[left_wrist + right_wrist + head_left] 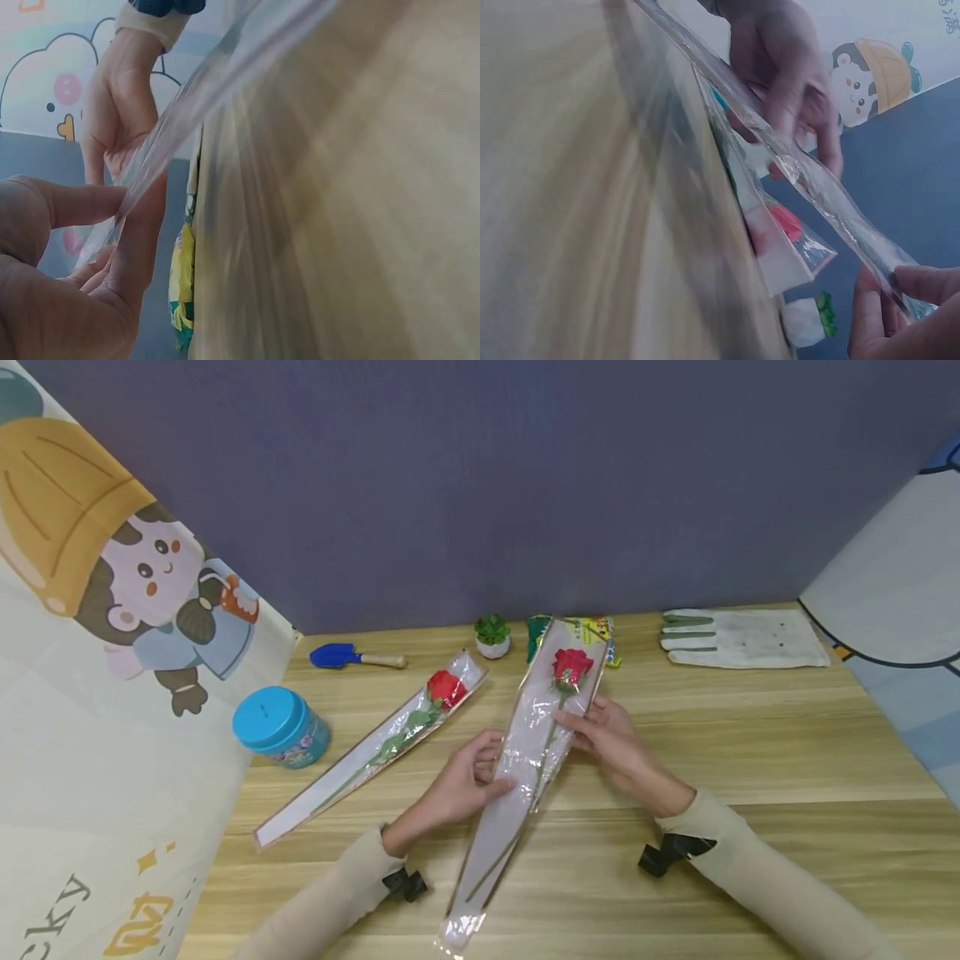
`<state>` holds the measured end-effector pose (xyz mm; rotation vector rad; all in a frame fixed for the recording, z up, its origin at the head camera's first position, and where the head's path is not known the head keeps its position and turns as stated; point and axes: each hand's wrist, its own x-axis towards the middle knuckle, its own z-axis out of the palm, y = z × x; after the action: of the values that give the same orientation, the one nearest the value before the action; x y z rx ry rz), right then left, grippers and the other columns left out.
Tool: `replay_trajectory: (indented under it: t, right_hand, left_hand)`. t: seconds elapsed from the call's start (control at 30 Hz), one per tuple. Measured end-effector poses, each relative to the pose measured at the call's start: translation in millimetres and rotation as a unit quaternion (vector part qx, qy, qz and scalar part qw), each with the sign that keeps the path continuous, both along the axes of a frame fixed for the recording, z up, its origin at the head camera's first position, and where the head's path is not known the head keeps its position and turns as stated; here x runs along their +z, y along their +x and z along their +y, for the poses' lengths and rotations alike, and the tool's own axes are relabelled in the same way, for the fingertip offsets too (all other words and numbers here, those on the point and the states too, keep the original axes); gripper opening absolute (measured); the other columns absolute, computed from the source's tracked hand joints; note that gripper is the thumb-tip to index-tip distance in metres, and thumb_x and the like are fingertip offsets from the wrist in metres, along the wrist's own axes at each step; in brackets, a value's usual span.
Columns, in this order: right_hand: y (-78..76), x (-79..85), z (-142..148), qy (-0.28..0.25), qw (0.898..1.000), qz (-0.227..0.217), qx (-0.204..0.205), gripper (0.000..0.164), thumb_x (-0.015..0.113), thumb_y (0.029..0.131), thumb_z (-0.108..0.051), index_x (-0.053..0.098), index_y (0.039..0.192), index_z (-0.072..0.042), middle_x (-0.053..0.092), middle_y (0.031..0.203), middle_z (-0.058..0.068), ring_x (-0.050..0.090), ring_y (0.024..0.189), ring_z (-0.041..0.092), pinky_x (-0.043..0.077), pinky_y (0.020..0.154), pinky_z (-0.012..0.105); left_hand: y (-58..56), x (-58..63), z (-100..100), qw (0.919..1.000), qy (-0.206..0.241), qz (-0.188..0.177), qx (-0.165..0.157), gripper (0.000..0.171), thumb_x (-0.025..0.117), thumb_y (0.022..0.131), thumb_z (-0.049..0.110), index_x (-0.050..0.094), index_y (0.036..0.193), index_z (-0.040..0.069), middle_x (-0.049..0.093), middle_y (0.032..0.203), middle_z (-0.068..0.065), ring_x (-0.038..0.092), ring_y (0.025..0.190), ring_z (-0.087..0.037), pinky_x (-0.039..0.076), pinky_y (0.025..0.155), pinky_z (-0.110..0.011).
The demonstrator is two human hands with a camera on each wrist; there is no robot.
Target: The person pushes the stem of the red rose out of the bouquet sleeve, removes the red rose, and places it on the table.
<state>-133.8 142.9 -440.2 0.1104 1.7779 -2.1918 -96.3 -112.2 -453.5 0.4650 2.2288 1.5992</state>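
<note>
A red rose (572, 667) in a long clear plastic sleeve is held up over the table, slanting from upper right to lower left in the head view. My left hand (467, 781) pinches the sleeve's left edge near its middle, thumb on top. Higher up, by the bloom, my right hand (617, 745) grips the opposite edge with its thumb over the plastic. From the left wrist view, thumb and fingers (139, 247) close on the sleeve's edge. The right wrist view shows the sleeve (810, 180) edge-on between both hands.
A second wrapped rose (446, 689) lies to the left. Around it are a blue tub (273, 722), a small blue shovel (335, 655) and a potted succulent (492, 635). A yellow-green packet (611, 635) is partly hidden behind the held sleeve. White gloves (757, 639) lie back right.
</note>
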Motion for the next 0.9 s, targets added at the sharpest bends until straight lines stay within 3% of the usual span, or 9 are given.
replay_trajectory:
  t: [0.17, 0.47, 0.67, 0.9]
  right_hand:
    - [-9.3, 11.2, 10, 0.006, 1.000, 0.008, -0.016, 0.049, 0.065, 0.100, -0.004, 0.046, 0.145, -0.003, 0.077, 0.096, -0.015, 0.071, 0.083, 0.003, 0.063, 0.077, 0.019]
    - [-26.5, 35.3, 34, -0.027, 0.998, 0.035, -0.047, 0.033, 0.070, 0.098, -0.007, 0.056, 0.126, -0.019, 0.077, 0.097, -0.011, 0.073, 0.084, 0.003, 0.063, 0.075, 0.018]
    - [-37.0, 46.9, 51, -0.063, 0.995, 0.042, -0.061, 0.037, 0.072, 0.097, -0.006, 0.057, 0.128, -0.020, 0.079, 0.099, -0.009, 0.074, 0.087, 0.003, 0.063, 0.077, 0.018]
    - [-43.4, 54.2, 64, -0.076, 0.993, 0.050, -0.081, 0.045, 0.076, 0.094, -0.007, 0.055, 0.133, -0.016, 0.079, 0.099, -0.005, 0.075, 0.085, 0.006, 0.063, 0.077, 0.019]
  left_hand:
    - [8.1, -1.9, -1, 0.9998, -0.005, -0.017, -0.008, 0.062, 0.077, 0.091, 0.004, 0.050, 0.146, 0.008, 0.068, 0.135, -0.024, 0.074, 0.089, -0.023, 0.065, 0.074, -0.028]
    - [18.4, -2.5, -3, 0.9993, -0.027, -0.025, -0.010, 0.067, 0.081, 0.087, 0.004, 0.050, 0.147, 0.010, 0.070, 0.131, -0.022, 0.071, 0.089, -0.017, 0.063, 0.075, -0.024]
    - [21.5, -2.1, -5, 0.9991, -0.013, -0.026, -0.030, 0.061, 0.079, 0.087, 0.000, 0.055, 0.142, 0.009, 0.072, 0.111, -0.019, 0.070, 0.077, -0.012, 0.063, 0.071, -0.023]
    - [24.1, -1.2, -2, 0.9985, 0.002, -0.039, -0.039, 0.055, 0.080, 0.086, 0.000, 0.060, 0.137, 0.008, 0.072, 0.106, -0.020, 0.071, 0.079, -0.012, 0.063, 0.075, -0.022]
